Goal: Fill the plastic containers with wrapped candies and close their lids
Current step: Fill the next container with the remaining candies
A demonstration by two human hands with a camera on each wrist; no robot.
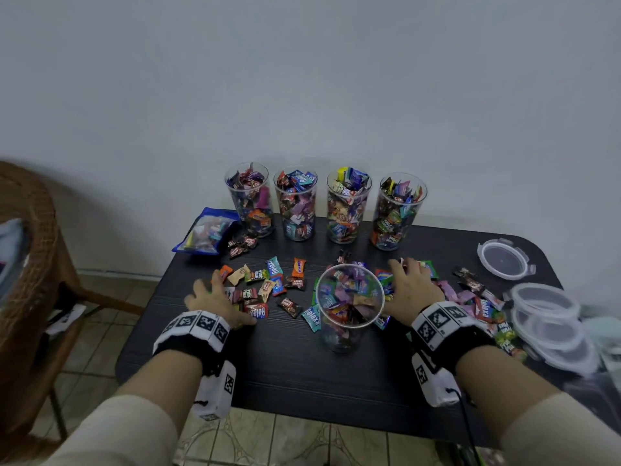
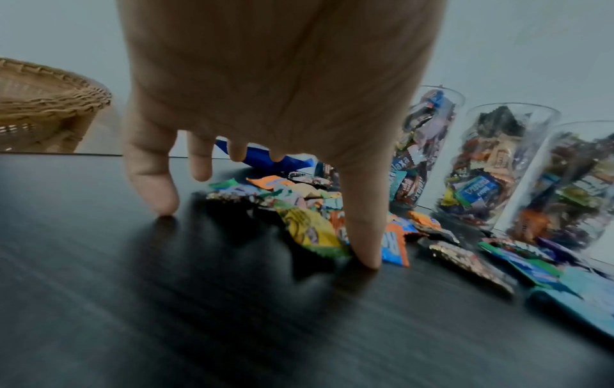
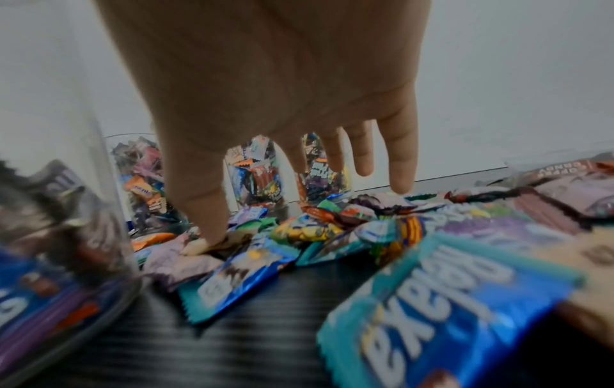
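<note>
Clear plastic, the near container (image 1: 349, 306) stands open and partly filled at the front middle of the dark worktop (image 1: 289, 368), between the two hands, likely so either one can feed it. Loose wrapped candies (image 1: 265, 285) lie scattered on both sides of it. The left hand (image 1: 215, 302) spreads over the left scatter, fingers (image 2: 152, 181) straight and tips down on the worktop, its grip released and holding nothing. The right hand (image 1: 411, 290) hangs the same way over the right pile, grip slack, thumb tip touching a wrapper. Both look poised to rake candies together. Four full containers (image 1: 322, 205) stand lidless along the wall, out of the way. Lids (image 1: 546, 319) wait stacked at the right edge, one lid (image 1: 504, 258) apart.
</note>
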